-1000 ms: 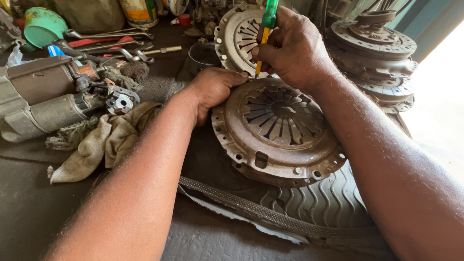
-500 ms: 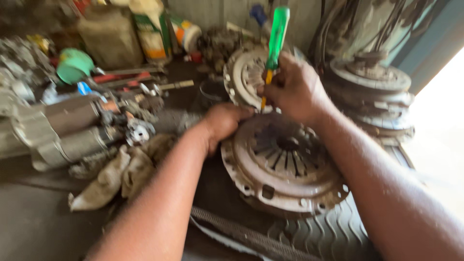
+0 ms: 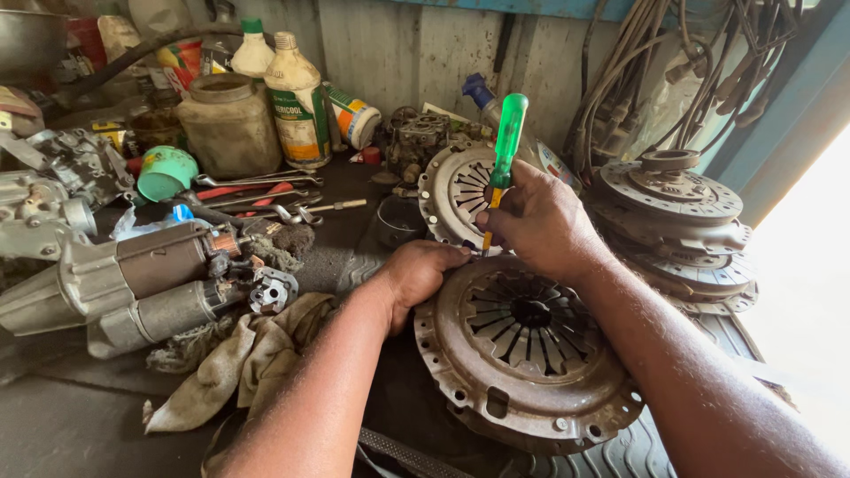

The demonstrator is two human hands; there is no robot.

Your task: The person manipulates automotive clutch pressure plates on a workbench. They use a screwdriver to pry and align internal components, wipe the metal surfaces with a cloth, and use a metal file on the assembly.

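**Rusty metal, little room at the far rim**

Rusty clutch plate [image 3: 529, 352] lies flat on the counter [image 3: 62, 425] before you. Your left hand [image 3: 423, 276] is curled over its far-left rim; your right hand [image 3: 542, 221] is closed on a green-handled screwdriver [image 3: 503, 161], tip down at that rim. A second plate [image 3: 456, 193] leans just behind, stacked plates [image 3: 677, 217] crowd the right, and a rag [image 3: 243, 358] and starter motor [image 3: 133, 283] lie left.

I see a rusty, matt metal clutch plate [image 3: 529, 354] lying on ribbed black rubber [image 3: 620, 456]. The screwdriver [image 3: 505, 150] has a glossy translucent green plastic handle. Beside it lie a grimy, crumpled cloth rag [image 3: 239, 363], a dull grey cast-metal starter motor [image 3: 115, 283] and dusty plastic bottles [image 3: 297, 97].
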